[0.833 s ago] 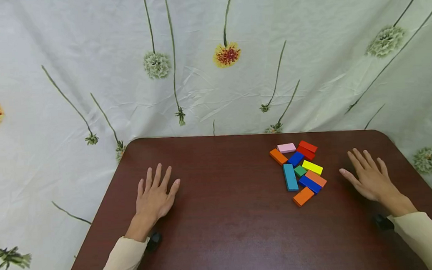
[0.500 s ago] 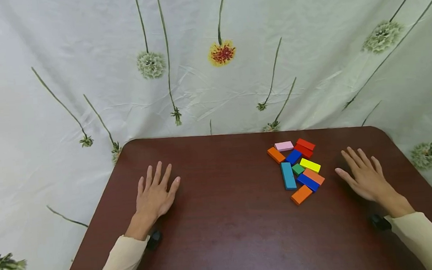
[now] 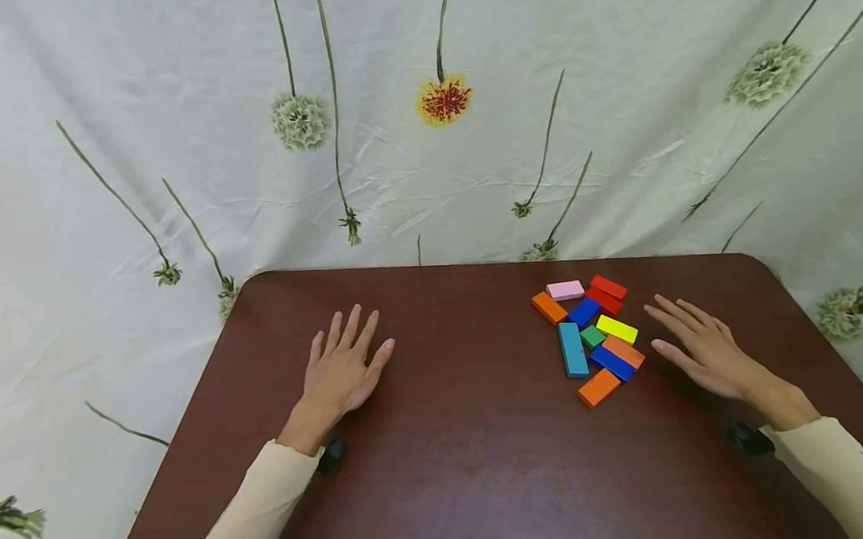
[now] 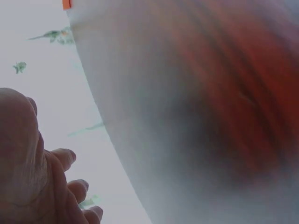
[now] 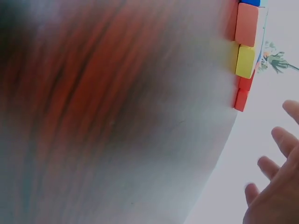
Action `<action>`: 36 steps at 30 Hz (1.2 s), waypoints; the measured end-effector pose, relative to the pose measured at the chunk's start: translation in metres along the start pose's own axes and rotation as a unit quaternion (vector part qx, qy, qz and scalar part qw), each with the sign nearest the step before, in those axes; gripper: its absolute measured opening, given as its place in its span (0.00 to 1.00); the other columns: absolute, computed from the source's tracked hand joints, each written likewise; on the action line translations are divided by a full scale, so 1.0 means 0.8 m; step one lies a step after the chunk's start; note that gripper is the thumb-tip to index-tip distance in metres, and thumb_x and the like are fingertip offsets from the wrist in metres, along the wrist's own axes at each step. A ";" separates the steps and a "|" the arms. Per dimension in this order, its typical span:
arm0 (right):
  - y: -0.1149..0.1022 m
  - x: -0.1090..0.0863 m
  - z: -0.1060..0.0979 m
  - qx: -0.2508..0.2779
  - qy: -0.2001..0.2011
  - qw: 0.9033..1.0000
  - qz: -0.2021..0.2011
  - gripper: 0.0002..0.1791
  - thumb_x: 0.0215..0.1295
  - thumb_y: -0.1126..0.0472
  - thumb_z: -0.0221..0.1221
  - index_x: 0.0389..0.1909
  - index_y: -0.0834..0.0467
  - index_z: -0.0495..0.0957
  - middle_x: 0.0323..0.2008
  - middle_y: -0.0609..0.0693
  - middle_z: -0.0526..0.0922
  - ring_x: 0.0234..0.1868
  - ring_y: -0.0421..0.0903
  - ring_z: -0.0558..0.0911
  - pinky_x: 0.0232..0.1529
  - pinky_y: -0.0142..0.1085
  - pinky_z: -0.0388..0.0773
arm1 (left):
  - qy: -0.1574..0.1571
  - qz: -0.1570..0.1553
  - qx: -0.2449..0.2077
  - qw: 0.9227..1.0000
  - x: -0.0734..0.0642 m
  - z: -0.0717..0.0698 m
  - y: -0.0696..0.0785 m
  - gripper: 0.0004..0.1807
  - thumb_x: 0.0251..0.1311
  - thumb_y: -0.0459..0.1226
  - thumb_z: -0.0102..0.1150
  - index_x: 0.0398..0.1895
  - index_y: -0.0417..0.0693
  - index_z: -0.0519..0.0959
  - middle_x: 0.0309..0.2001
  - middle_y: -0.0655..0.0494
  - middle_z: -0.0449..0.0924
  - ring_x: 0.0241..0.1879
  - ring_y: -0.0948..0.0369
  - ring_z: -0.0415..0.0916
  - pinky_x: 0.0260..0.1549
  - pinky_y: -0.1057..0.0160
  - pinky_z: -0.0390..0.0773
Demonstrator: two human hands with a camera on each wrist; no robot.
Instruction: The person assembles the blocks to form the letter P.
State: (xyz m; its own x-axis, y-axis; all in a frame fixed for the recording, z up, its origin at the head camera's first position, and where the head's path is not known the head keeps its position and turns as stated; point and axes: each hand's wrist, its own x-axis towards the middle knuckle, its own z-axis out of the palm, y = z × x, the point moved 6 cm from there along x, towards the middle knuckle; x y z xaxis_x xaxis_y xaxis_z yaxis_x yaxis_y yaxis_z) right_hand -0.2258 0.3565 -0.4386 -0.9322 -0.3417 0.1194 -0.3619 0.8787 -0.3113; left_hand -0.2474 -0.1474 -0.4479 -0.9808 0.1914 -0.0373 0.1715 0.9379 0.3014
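Note:
A cluster of small coloured blocks lies on the dark brown table at the right: a pink block, red blocks, a yellow block, a teal block, blue, green and orange ones. My right hand hovers flat just right of the cluster, fingers straight, holding nothing. My left hand lies flat left of centre, fingers spread, empty. In the right wrist view the yellow block and my fingers show at the frame's edge. The left wrist view shows only my fingers and blurred table.
A white cloth with printed flowers hangs behind and around the table. The table's far edge runs just behind the blocks. Cream sleeves cover both forearms.
Both hands have moved inward: the left hand slid right and forward, the right hand shifted left toward the blocks. The blocks have not moved.

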 end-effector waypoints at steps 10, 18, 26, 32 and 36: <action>-0.011 0.006 0.005 0.010 -0.030 1.000 -0.003 0.32 0.75 0.49 0.53 0.76 0.54 0.60 0.76 0.63 0.54 0.71 0.72 0.54 0.58 0.75 0.51 | -0.021 0.046 0.003 0.999 0.026 0.010 0.066 0.39 0.74 0.65 0.27 0.81 0.61 0.43 0.82 0.54 0.35 0.81 0.50 0.29 0.75 0.40 0.37; -0.013 0.010 0.013 0.054 -0.031 0.997 -0.036 0.29 0.74 0.56 0.55 0.73 0.57 0.63 0.74 0.66 0.56 0.67 0.73 0.56 0.55 0.76 0.53 | -0.044 0.085 0.001 0.995 0.038 0.022 0.121 0.38 0.74 0.66 0.26 0.81 0.64 0.42 0.82 0.57 0.35 0.81 0.52 0.31 0.76 0.42 0.39; -0.014 0.013 0.021 0.081 -0.062 0.995 -0.023 0.27 0.76 0.56 0.53 0.72 0.58 0.65 0.71 0.65 0.58 0.65 0.67 0.57 0.56 0.71 0.59 | -0.052 0.125 0.007 0.991 0.047 0.043 0.159 0.37 0.74 0.64 0.32 0.81 0.63 0.46 0.82 0.56 0.39 0.81 0.50 0.37 0.75 0.40 0.44; -0.015 0.017 0.023 0.104 -0.061 0.992 -0.026 0.24 0.75 0.58 0.55 0.69 0.57 0.68 0.67 0.62 0.62 0.62 0.62 0.60 0.53 0.64 0.63 | -0.073 0.150 0.001 0.986 0.058 0.056 0.192 0.38 0.74 0.64 0.33 0.81 0.64 0.46 0.82 0.57 0.40 0.80 0.49 0.40 0.74 0.41 0.48; -0.014 0.020 0.025 0.123 -0.067 0.990 -0.034 0.23 0.75 0.60 0.55 0.69 0.57 0.69 0.62 0.59 0.65 0.57 0.54 0.65 0.53 0.55 0.69 | -0.097 0.175 -0.031 0.979 0.064 0.067 0.217 0.38 0.73 0.62 0.39 0.81 0.64 0.47 0.81 0.58 0.43 0.80 0.52 0.42 0.74 0.42 0.49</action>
State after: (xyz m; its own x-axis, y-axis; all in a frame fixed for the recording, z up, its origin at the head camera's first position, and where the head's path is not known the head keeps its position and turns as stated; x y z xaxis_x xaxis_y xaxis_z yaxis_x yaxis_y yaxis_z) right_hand -0.2368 0.3344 -0.4520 -0.8908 -0.4537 0.0269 -0.3977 0.7496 -0.5291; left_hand -0.2631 0.0410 -0.4485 -0.8259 0.5550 -0.0995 0.4825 0.7870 0.3844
